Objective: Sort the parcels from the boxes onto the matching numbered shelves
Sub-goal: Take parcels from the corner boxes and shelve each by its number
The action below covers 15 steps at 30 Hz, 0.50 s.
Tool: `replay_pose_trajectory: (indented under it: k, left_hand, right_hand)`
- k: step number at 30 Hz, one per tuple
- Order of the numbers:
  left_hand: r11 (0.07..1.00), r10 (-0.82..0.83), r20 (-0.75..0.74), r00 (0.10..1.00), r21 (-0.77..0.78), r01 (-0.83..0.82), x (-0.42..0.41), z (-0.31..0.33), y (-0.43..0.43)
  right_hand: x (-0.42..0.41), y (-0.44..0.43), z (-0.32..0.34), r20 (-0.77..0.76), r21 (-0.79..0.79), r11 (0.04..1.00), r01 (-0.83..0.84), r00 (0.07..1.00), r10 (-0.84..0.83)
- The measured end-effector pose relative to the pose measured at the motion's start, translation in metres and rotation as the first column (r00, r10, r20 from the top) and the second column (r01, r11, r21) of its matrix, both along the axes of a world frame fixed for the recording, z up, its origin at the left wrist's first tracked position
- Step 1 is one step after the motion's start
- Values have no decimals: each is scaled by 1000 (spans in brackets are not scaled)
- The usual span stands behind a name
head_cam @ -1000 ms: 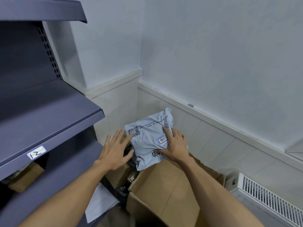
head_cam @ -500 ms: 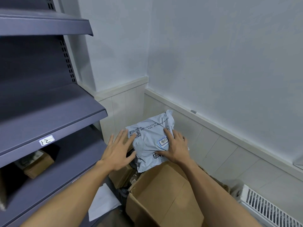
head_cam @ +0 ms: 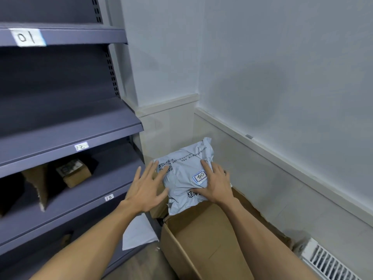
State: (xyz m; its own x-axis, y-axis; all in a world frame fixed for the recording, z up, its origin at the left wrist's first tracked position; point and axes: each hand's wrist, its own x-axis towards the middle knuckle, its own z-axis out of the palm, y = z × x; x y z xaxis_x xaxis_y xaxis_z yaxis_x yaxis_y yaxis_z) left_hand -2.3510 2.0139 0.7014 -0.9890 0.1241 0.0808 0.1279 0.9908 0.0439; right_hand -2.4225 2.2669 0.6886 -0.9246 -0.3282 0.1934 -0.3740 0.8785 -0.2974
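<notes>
- Head view: the grey plastic mailer parcel [head_cam: 181, 178] sits a bit below centre, roughly 6 o'clock, up over the open brown cardboard box [head_cam: 201, 239]. I can't tell if its lower end rests on anything.
- The right hand [head_cam: 216, 182] is at 3 o'clock of the parcel. Its fingers bend over that side and the thumb presses on the front, so it's got hold of it.
- Just left of that hand is a white blue-edged sticker [head_cam: 199, 177] reading 04, upside down from here.
- The left hand [head_cam: 148, 188] is at the parcel's 9 o'clock, wide open with fingers spread. The fingertips [head_cam: 166, 169] only touch the printed code, gripping nothing.
- The grey-purple metal shelf unit [head_cam: 70, 122] fills 9 o'clock, with handwritten tags 01 [head_cam: 27, 37], 12 [head_cam: 81, 146] and 13 [head_cam: 109, 197] on its edges.
- A small brown carton [head_cam: 77, 174] sits on the shelf tagged 13.
- A white sheet [head_cam: 139, 233] lies at 7 o'clock of the box, and a white slatted vent [head_cam: 331, 263] at 4 o'clock by the wall.
</notes>
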Motion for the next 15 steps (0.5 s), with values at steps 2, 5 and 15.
replay_pose_trajectory:
  k: [2,5,15]
  left_hand:
    - [999,39,-2,999,-12,-39,12,-1,-4]
    - [995,99,-1,995,-1,-99,38,-3,-13]
    - [957,289,5,957,-28,-288,115,9,-56]
  right_hand:
    - [4,-5,-1,-2,-2,1000,-23,1000,23]
    - [14,-16,2,8,-11,997,-82,997,83]
    - [54,-84,18,6,-1,964,-265,964,265]
